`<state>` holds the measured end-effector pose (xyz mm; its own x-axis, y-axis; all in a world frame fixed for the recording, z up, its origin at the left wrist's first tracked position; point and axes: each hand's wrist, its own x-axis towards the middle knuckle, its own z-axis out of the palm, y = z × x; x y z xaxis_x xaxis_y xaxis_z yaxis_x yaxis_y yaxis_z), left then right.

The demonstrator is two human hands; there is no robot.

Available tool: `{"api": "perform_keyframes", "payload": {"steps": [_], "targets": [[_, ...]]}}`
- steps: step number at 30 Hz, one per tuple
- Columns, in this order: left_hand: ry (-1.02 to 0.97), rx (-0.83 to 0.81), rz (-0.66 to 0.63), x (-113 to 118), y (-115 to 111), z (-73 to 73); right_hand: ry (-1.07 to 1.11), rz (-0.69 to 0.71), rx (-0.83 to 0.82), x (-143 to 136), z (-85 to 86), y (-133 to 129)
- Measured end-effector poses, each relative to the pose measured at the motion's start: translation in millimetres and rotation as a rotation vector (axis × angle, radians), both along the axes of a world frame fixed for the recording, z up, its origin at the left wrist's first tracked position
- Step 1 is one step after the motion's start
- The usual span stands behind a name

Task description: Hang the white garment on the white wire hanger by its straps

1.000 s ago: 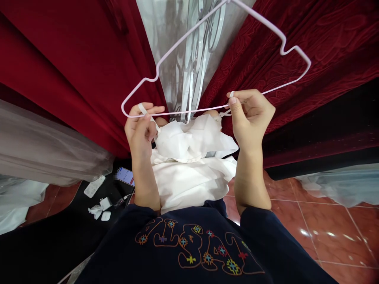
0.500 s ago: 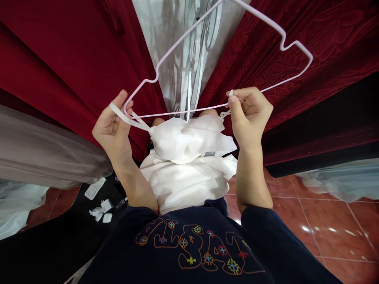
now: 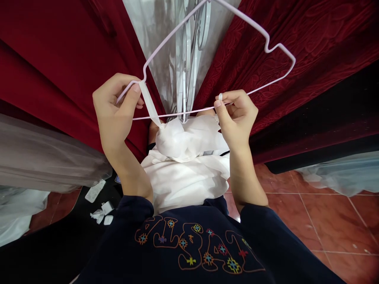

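Note:
A pale pink wire hanger [image 3: 168, 39] is held up in front of me. My left hand [image 3: 118, 98] is closed round its left end and pinches a white strap [image 3: 150, 101] near the left notch. The strap runs down to a white garment [image 3: 183, 138] bunched on my lap. Near the hanger's bottom bar, my right hand [image 3: 238, 114] pinches the other white strap [image 3: 220, 96] between thumb and forefinger. Most of that strap is hidden behind the hand.
Dark red cloth [image 3: 59, 67] hangs at the left and patterned red cloth [image 3: 319, 43] at the right. A metal stand [image 3: 186, 59] is between them. On a black surface at the lower left lie a white charger [image 3: 107, 207] and other small white things.
My left hand has brought its strap up to the hanger's left notch and now wraps the hanger end. The hanger and my right hand have shifted a little left in view.

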<state>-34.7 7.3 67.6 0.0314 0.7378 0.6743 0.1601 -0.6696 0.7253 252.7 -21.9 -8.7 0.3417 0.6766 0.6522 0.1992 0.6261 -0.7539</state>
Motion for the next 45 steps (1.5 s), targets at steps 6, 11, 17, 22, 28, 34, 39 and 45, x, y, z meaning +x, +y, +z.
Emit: {"api": "perform_keyframes", "payload": {"steps": [6, 11, 17, 22, 28, 34, 39, 45], "targets": [[-0.437, 0.139, 0.067, 17, 4, -19.1, 0.032, -0.01, 0.004, -8, -1.1, 0], [-0.874, -0.15, 0.023, 43, -5, -55.1, 0.046, 0.003, 0.006, -14, -2.4, 1], [-0.734, -0.097, 0.062, 58, -15, -74.8, 0.104, 0.03, 0.005, -15, 10.6, -5], [-0.739, -0.057, 0.018, 44, -11, -72.0, 0.344, -0.037, 0.147, 7, 17.4, -8], [-0.695, -0.078, 0.018, 34, -11, -70.7, 0.602, -0.212, 0.116, 81, 0.1, -4], [-0.645, -0.098, 0.035, 27, -11, -68.6, 0.653, -0.326, 0.08, 125, -8.5, 17], [-0.602, -0.132, 0.074, 27, -13, -68.2, 0.462, -0.152, 0.037, 124, 5.4, 23], [-0.605, -0.155, 0.07, 27, -12, -67.6, 0.288, -0.049, 0.154, 110, 31.6, 27]]}}
